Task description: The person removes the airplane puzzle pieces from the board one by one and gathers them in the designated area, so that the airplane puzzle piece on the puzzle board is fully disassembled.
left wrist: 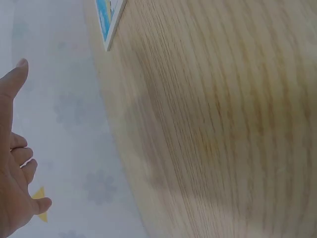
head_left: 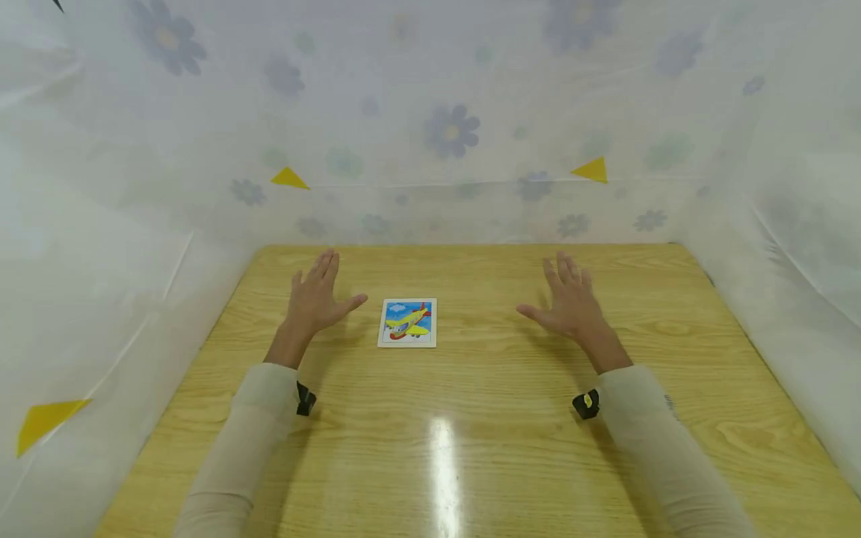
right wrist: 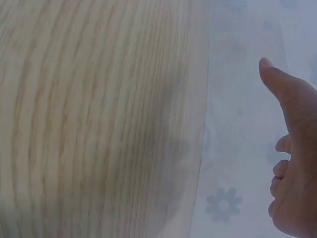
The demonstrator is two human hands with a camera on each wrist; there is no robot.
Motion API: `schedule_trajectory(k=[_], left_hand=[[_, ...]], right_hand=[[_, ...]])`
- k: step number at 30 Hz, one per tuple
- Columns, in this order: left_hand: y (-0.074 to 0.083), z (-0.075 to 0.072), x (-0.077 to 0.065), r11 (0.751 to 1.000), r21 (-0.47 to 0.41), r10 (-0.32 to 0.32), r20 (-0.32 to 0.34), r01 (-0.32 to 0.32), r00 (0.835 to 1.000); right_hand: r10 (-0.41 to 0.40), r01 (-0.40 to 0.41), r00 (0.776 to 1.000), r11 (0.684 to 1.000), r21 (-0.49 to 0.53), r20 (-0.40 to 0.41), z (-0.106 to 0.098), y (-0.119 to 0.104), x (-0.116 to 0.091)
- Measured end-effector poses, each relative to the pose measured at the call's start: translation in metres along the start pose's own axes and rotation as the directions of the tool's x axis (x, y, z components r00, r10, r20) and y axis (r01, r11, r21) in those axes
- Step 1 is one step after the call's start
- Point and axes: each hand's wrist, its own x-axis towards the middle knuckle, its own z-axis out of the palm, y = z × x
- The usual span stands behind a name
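Note:
A square puzzle board [head_left: 407, 323] with a white border and a yellow-and-red cartoon airplane on blue lies flat on the wooden table. Just left of it, my left hand [head_left: 314, 300] hovers with thumb and fingers spread, holding nothing. My right hand [head_left: 570, 305] is farther off on the board's right side, likewise spread and holding nothing. In the left wrist view, a corner of the puzzle board [left wrist: 110, 22] shows at the top, past the left thumb. The right wrist view has the right hand [right wrist: 295, 148] at its edge, thumb raised, over bare wood.
The wooden table [head_left: 511, 463] has a bright light reflection near its front. A pale flowered curtain [head_left: 417, 97] stands behind the table and along both sides, with yellow triangles [head_left: 592, 170] on it. Black wrist cameras [head_left: 587, 404] sit under both sleeves.

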Motion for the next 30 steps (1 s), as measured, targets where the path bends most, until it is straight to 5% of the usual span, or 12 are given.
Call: schedule_trajectory(k=[15,30], left_hand=[[0.002,0.000,-0.003,0.993,-0.115,0.005,0.027,-0.001,1.000],[0.004,0.006,0.001,0.977,-0.214,0.030,0.154,0.004,0.988]], right_hand=[[-0.074,0.076,0.996,0.996,-0.039,0.051,0.012,-0.021,0.009],[-0.131,0.133,0.984,0.991,-0.009,0.119,0.026,-0.049,0.017]])
